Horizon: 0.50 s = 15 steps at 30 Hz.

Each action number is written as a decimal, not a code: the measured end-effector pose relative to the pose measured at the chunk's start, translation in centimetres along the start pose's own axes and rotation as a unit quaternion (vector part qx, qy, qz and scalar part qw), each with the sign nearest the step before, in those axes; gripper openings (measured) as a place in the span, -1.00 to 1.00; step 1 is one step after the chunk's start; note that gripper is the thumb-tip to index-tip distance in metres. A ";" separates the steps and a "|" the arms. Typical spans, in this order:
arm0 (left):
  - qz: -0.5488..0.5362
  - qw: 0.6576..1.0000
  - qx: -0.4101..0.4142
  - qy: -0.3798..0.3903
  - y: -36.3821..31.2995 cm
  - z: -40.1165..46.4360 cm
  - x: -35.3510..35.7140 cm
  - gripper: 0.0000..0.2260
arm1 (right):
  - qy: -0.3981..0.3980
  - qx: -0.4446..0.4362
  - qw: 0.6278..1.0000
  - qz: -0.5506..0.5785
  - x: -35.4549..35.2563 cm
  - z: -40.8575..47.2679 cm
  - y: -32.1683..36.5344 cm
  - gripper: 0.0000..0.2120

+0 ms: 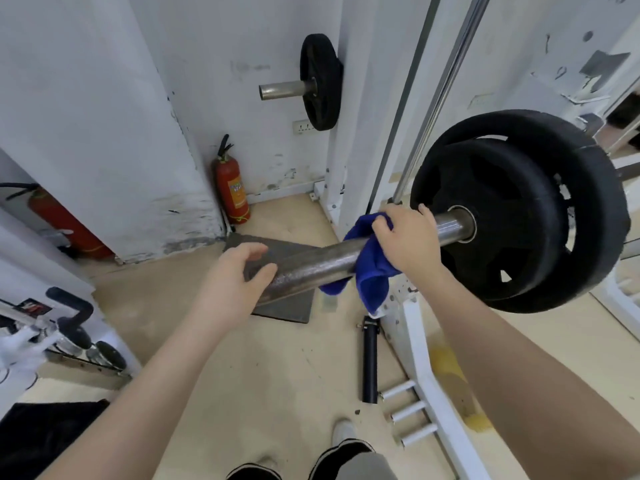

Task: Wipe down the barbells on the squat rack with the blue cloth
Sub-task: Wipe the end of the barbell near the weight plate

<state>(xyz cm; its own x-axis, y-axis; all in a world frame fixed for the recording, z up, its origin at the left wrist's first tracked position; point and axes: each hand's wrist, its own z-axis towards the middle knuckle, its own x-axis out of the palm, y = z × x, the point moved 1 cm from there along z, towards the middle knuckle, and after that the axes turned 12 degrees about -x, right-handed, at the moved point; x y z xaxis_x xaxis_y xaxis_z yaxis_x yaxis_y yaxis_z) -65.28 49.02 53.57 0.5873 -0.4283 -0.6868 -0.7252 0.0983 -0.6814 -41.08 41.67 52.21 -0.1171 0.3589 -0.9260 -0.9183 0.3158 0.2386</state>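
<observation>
On the barbell sleeve (311,268), the right hand (405,240) grips the blue cloth (370,271) mid-wipe; the left hand (235,278) cups its near end, fingers relaxed; other bars look untouched

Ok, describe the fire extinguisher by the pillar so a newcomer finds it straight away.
Start at the big white pillar left of the barbell sleeve. At its right-hand foot stands a fire extinguisher, upright. It is red with a black hose, unlike the black weight plate above.
</observation>
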 end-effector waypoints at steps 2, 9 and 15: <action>-0.062 0.996 -0.047 0.029 1.4 -0.2 0.4 -0.72 | -0.011 0.029 0.999 -0.012 0.3 -0.2 1.9 -0.69; -0.237 0.965 -0.062 0.096 3.3 0.5 0.9 -0.85 | -0.120 -0.148 0.980 0.064 4.1 -4.3 14.1 -0.76; -0.235 0.960 0.001 0.151 4.9 0.0 1.5 -0.60 | -0.129 -0.222 0.959 0.122 4.2 -9.4 10.2 -0.80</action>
<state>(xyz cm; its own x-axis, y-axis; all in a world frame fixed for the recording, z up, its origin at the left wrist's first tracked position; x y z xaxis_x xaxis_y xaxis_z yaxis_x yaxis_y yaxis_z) -67.97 48.88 49.19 0.7183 -0.6663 -0.2000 -0.4055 -0.1675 -0.8986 -54.51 38.18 48.04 -0.3034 0.5974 -0.7423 -0.9529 -0.1885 0.2377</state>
